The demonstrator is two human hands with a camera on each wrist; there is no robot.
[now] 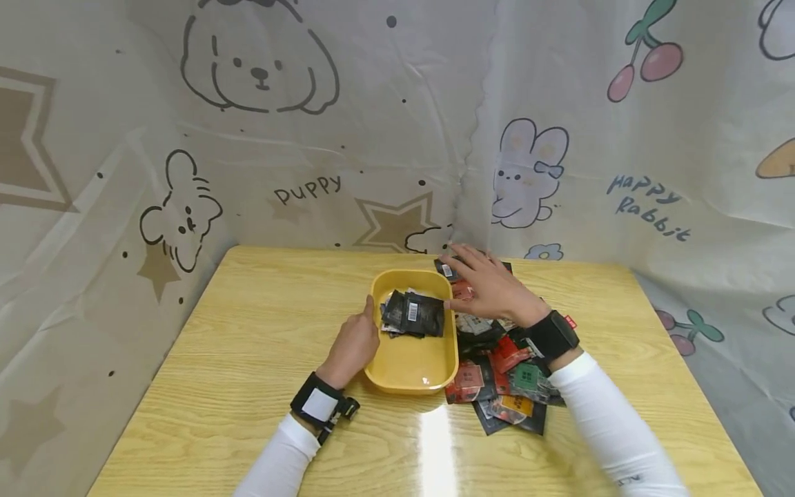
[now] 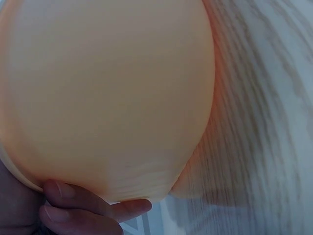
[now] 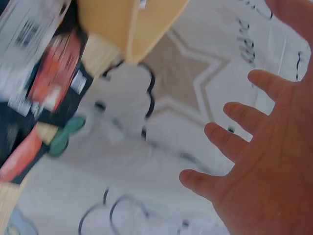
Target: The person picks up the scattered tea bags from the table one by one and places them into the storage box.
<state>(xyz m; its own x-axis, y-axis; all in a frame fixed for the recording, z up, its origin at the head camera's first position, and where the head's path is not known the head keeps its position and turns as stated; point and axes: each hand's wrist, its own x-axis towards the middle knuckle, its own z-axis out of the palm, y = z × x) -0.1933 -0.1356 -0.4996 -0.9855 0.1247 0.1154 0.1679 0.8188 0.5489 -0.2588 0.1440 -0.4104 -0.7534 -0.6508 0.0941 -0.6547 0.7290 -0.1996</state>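
A yellow plastic bin [image 1: 406,366] stands mid-table with several small black packets [image 1: 422,315] inside, one showing a white barcode label. My left hand [image 1: 352,345] grips the bin's left side; in the left wrist view its bent fingers [image 2: 83,203] lie against the outer wall. My right hand [image 1: 493,283] is held over the pile beside the bin, fingers spread and nothing in them. Below it lie red packets [image 1: 511,354], a green-labelled packet [image 1: 526,376] and an orange-labelled packet [image 1: 515,407]. Hand and wrist hide part of the pile.
The wooden table [image 1: 267,331] runs back to a pale printed cloth [image 1: 397,124] hanging behind and at both sides. The packet pile sits close along the bin's right wall, with a black packet [image 1: 446,269] near the table's back edge.
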